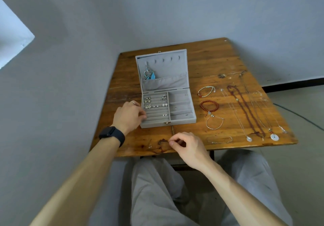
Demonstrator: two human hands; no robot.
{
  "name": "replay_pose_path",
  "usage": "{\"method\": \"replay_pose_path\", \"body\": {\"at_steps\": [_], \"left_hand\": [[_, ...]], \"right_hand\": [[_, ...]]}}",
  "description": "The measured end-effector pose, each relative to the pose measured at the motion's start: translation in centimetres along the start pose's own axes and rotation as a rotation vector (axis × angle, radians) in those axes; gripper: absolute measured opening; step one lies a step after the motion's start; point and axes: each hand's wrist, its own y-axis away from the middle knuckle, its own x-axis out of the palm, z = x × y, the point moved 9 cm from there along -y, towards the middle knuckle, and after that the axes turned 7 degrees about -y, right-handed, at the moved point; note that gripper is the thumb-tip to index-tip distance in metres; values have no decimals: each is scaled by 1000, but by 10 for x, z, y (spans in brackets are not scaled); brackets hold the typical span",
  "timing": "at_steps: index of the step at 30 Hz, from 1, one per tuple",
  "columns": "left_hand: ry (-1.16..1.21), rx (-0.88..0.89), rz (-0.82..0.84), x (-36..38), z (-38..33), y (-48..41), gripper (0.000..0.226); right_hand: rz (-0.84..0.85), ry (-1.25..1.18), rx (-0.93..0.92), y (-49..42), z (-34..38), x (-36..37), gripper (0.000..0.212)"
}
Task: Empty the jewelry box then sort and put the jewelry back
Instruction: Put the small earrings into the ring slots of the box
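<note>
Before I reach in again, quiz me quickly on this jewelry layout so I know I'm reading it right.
1. True or false: the jewelry box has its lid open.
2. The red bead bracelet lies: A) in the box; B) on the table, right of the box; C) in the lid pocket.
3. Which hand holds the box?
Key: 1 true; 2 B; 3 the left hand.

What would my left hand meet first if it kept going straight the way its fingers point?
The left wall of the open grey velvet jewelry box, near its front corner; the left hand may be touching it.
</note>
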Motion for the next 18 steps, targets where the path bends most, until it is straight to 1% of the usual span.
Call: {"method": "replay_pose_path", "body": {"at_steps": [4, 6, 9, 12, 15, 18], "left_hand": [[-7, 1, 28, 3, -4, -4, 10], [35, -29, 27, 5, 0, -5, 16], [210, -144, 87, 16, 13, -5, 34], [492, -276, 145, 28, 19, -5, 37], [535, -291, 163, 29, 15, -8, 37], [592, -308, 146, 31, 19, -6, 37]], "right_hand": [[5, -7, -2, 1, 1, -1, 12], [8, -11, 5, 1, 1, -1, 12], [9, -7, 3, 2, 2, -1, 13], [10, -10, 7, 2, 2, 0, 13], [8, -18, 14, 3, 3, -1, 13], [-2, -69, 51, 3, 0, -4, 12]]}}
